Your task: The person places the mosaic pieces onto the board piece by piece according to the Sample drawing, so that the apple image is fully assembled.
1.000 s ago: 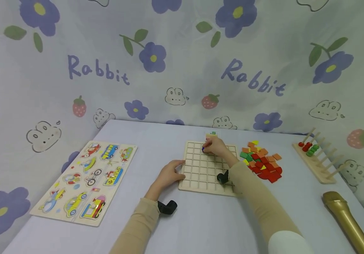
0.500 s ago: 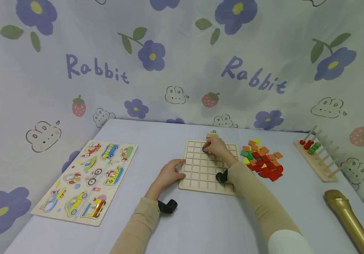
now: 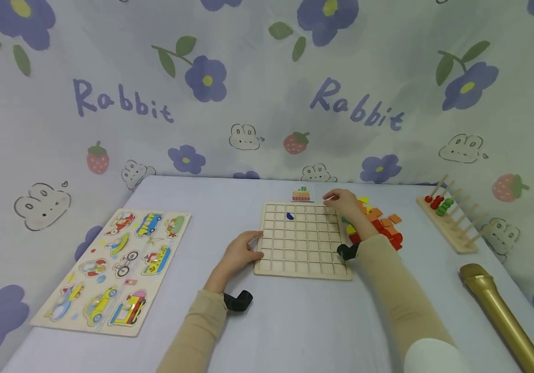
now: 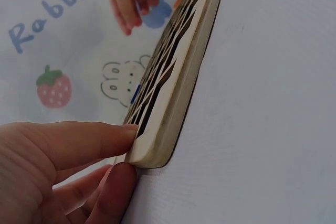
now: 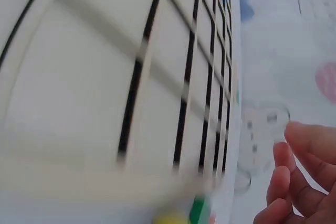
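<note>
A square wooden grid board [image 3: 297, 241] lies on the table, with one small dark blue, roughly half-round piece [image 3: 290, 216] in its upper left part. My left hand [image 3: 237, 257] touches the board's left edge with the tips of its thumb and forefinger, spread apart along it. Up close in the left wrist view, the forefinger [image 4: 89, 141] looks fairly straight against the edge. Above the board's far right corner hovers my right hand [image 3: 345, 203], loosely bent and holding nothing. Just beyond it is a pile of red, orange, green and yellow flat pieces [image 3: 385, 228], partly hidden by the arm.
A small picture card [image 3: 302, 194] lies behind the board. To the left is a vehicle peg puzzle [image 3: 116, 267]. On the right stand a wooden peg rack [image 3: 448, 228] with red and green beads and a gold microphone [image 3: 500, 311]. A printed curtain [image 3: 257, 103] hangs behind.
My right hand has let go of the blue piece, leaving it on the board, and moved right toward the coloured pile. My left hand stays at the board's edge. The head view has shifted slightly.
</note>
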A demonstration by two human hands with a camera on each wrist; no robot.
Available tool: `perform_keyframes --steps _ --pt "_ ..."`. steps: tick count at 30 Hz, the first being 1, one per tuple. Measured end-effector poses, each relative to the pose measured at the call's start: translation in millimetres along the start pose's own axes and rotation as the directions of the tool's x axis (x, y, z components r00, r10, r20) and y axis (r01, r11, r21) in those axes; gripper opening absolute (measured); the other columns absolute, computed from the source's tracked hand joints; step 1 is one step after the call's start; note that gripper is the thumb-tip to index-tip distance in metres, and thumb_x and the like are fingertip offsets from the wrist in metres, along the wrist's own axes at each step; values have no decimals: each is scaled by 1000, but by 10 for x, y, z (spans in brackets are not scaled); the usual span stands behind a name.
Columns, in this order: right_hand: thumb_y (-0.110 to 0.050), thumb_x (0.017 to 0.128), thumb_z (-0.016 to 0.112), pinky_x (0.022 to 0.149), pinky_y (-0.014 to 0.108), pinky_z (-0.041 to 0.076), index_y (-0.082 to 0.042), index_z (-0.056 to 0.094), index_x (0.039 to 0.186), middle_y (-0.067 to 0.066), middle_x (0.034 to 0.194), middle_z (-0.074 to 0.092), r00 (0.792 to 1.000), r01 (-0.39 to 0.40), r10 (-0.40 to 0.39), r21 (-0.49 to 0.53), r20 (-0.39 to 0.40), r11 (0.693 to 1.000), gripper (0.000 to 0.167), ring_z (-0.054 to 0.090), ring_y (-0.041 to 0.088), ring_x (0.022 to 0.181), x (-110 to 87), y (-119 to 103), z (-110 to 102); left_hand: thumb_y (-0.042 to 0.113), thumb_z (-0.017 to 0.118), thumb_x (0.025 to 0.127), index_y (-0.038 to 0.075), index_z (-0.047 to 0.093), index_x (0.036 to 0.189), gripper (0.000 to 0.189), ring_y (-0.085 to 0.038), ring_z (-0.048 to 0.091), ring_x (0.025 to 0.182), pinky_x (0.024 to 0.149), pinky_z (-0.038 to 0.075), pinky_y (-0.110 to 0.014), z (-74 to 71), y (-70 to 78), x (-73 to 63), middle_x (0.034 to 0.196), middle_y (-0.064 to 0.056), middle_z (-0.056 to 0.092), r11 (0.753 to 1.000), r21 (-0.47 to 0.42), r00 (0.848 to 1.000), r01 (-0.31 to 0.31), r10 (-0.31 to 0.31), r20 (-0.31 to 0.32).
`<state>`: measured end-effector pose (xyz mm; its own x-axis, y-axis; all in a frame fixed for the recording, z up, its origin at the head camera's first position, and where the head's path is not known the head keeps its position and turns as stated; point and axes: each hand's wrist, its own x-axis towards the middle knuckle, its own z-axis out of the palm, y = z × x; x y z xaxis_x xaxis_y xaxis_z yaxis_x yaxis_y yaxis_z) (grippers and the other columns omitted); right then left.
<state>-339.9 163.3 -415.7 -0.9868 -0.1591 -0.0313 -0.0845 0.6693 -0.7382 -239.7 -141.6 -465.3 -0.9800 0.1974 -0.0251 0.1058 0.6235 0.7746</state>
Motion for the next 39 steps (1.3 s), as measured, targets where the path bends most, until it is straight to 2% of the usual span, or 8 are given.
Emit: perform_keyframes --steps 3,7,10,16,22,32,36,39 --pt "-16 90 58 77 38 46 1 61 113 20 107 59 999 -38 38 -9 -11 999 28 56 31 91 -84 193 -195 12 73 76 8 52 131 59 -11 48 61 55 41 -25 -22 7 16 133 -11 48 1000 8 1000 2 -2 -5" --pt "-18 88 62 71 33 45 1 62 107 20 107 58 995 -103 104 -91 7 990 27 55 28 86 -230 387 -340 12 73 76 8 52 131 59 -10 48 61 55 41 -25 -37 11 22 134 -12 48 1000 21 1000 4 -3 -1" --pt "-18 86 65 66 30 43 1 62 109 20 106 58 989 -127 136 -143 50 981 30 52 27 85 -313 456 -367 12 73 76 8 53 131 59 -10 47 61 55 41 -26 -43 9 15 134 -12 48 1000 22 1000 7 -7 -6" --pt "-18 84 68 61 28 45 -1 55 124 19 102 54 977 -168 187 -179 97 969 46 50 26 79 -387 493 -340 11 72 76 6 53 130 57 -11 47 60 54 41 -25 -53 18 -1 132 -12 49 1000 18 1000 -10 10 -11" --pt "-17 83 69 67 31 43 -1 58 119 17 96 53 986 -139 155 -201 69 970 42 48 26 82 -393 535 -309 12 72 77 7 53 130 57 -11 47 59 54 41 -25 -58 27 -2 133 -11 49 1000 24 1000 -5 5 -9" --pt "-17 83 69 79 41 42 -1 61 114 19 102 55 993 -101 110 -210 34 973 36 48 30 92 -412 632 -285 12 72 77 7 53 131 57 -11 47 60 55 41 -25 -44 28 1 134 -11 48 1000 24 1000 1 -1 -3" --pt "-18 84 69 86 45 40 -2 60 118 19 107 55 991 -118 129 -193 43 974 39 48 31 97 -426 636 -280 12 72 77 7 53 130 57 -12 47 60 54 40 -25 -29 13 -7 134 -12 48 1000 15 1000 5 -5 -6" --pt "-18 84 68 86 45 39 -3 57 124 19 106 53 988 -132 145 -197 54 971 44 46 31 96 -434 641 -284 13 72 77 7 53 130 57 -11 46 60 54 40 -25 -10 -2 -9 133 -11 49 1000 12 1000 3 -3 -5"
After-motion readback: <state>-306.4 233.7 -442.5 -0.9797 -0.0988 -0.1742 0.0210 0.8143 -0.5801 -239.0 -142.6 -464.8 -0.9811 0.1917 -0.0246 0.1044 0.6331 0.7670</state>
